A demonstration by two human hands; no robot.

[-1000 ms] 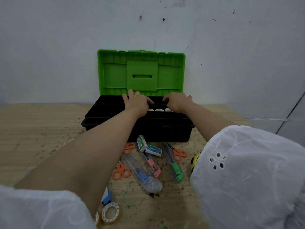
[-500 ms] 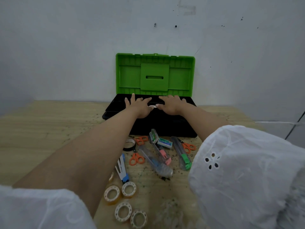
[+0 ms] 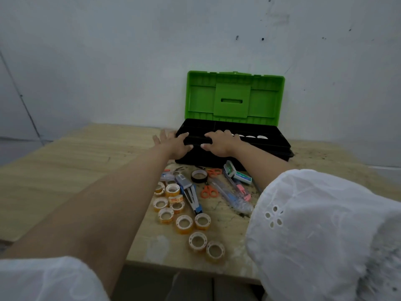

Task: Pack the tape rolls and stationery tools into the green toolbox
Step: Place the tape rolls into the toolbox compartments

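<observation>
The toolbox stands at the back of the table, its green lid (image 3: pixel 234 94) upright against the wall. My left hand (image 3: pixel 171 144) is at the left front corner of the black tray (image 3: pixel 271 144). Its thumb and forefinger hold the rim and the other fingers are spread. Just to its right, my right hand (image 3: pixel 219 142) grips the same front rim with curled fingers. White round pieces (image 3: pixel 249 136) sit in the tray. In front of the box lie several yellowish tape rolls (image 3: pixel 184 222), a black tape roll (image 3: pixel 199 175), orange scissors (image 3: pixel 209 191), a blue-white stapler (image 3: pixel 191 194), a staple box (image 3: pixel 242 177) and bagged utility knives (image 3: pixel 230 194).
The wooden table (image 3: pixel 76 170) is speckled with dirt near the tools. Its front edge (image 3: pixel 173 265) runs just below the nearest tape rolls. A grey wall (image 3: pixel 130 61) stands right behind the toolbox. My white sleeves fill the lower corners of the view.
Both hands slid left along the tray's front rim, from its middle to the left front corner. The view pulled back and turned left, bringing several more tape rolls into sight.
</observation>
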